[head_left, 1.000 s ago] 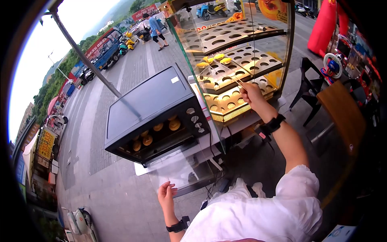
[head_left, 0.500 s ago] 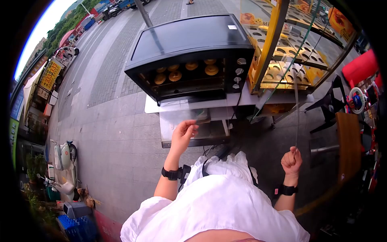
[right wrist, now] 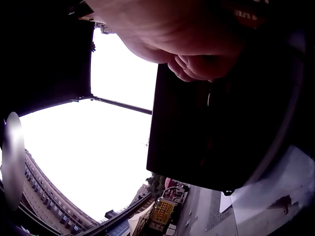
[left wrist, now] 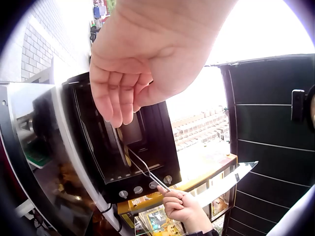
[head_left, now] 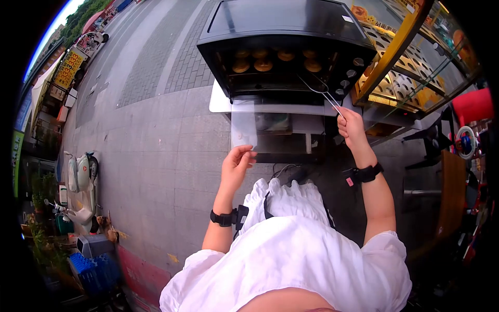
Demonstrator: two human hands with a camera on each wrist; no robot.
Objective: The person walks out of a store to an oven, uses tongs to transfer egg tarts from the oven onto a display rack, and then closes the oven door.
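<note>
A pair of metal tongs [head_left: 332,102] is gripped in my right hand [head_left: 353,129], the prongs pointing up-left toward the opening of a black oven [head_left: 286,18]. Inside the oven sit several round golden tarts [head_left: 263,65]. The tong tips overlap the right part of the opening. My left hand [head_left: 236,169] is held near the front edge of the lowered glass door [head_left: 244,122], fingers loosely bent. From the left wrist, the fingers [left wrist: 115,101] of that hand show nothing between them. The right wrist view is dark and hides the tongs.
Right of the oven stands a yellow-framed glass display case [head_left: 397,52] with trays full of round holes. A black chair [head_left: 434,132] and a wooden table [head_left: 451,192] are at the far right. A scooter [head_left: 83,179] is parked on the paving at left.
The head view has swung from the display case to the oven. My right hand has drawn the tongs away from the case's trays and brought them in front of the oven opening.
</note>
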